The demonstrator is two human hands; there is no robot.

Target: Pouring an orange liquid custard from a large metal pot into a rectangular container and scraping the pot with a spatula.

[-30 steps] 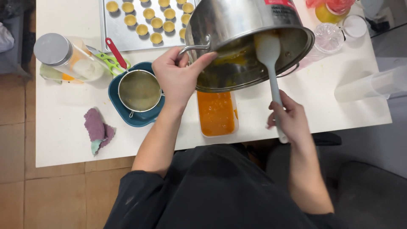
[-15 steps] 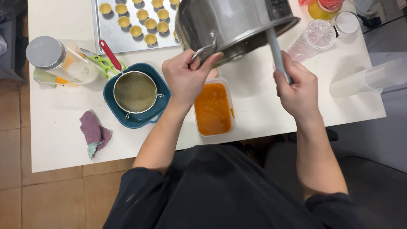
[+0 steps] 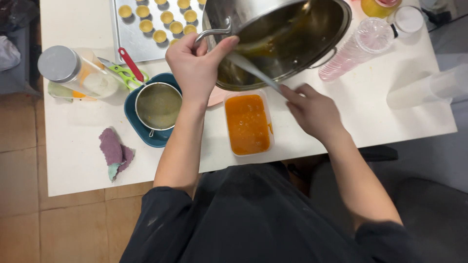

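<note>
**Tilted pot over the orange tub**

My left hand (image 3: pixel 195 68) has its grip clenched on the wire side handle of the large stainless-steel pot (image 3: pixel 282 39), which I hold tilted above the bench, its mouth turned toward me and smeared inside with orange-yellow residue. My right hand (image 3: pixel 314 109) is grasping the pale handle of a spatula (image 3: pixel 253 73); its shaft runs up from my fingers into the pot, and the blade end is blurred.

Directly under the pot's lower rim, near the front edge of the white bench (image 3: pixel 73 165), sits the clear rectangular plastic tub of orange purée (image 3: pixel 247 124). Just left of the tub, a round metal sieve (image 3: pixel 158 105) rests in a dark blue bowl (image 3: pixel 139 131). A purple and green cloth (image 3: pixel 114 152) lies near the front left corner. Toward the left edge lies a clear jar with a grey metal lid (image 3: pixel 73 73), with green-handled scissors (image 3: pixel 124 75) and a red-handled tool (image 3: pixel 130 64) beside it. At the back edge stands a metal baking tray of small yellow tart shells (image 3: pixel 141 39). Stacked clear plastic cups (image 3: pixel 358 48) lie toward the back right.
</note>
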